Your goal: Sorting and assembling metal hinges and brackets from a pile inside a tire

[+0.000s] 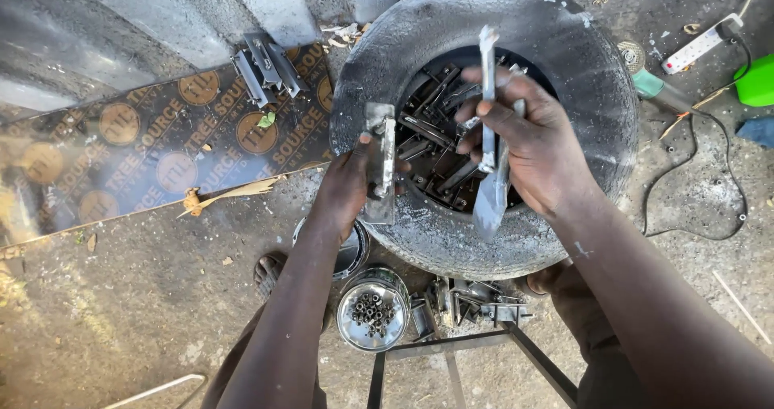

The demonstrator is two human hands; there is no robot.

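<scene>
My left hand holds a flat grey metal piece upright over the near rim of an old tyre lying flat on the ground. My right hand grips a long thin metal strip together with a wider angled metal piece, above the tyre's centre. The tyre's hole is filled with several dark metal pieces.
A round tin of small nuts and a second tin stand by my feet. Metal brackets lie on a printed brown board. A welded metal frame, a power strip and black cable lie nearby.
</scene>
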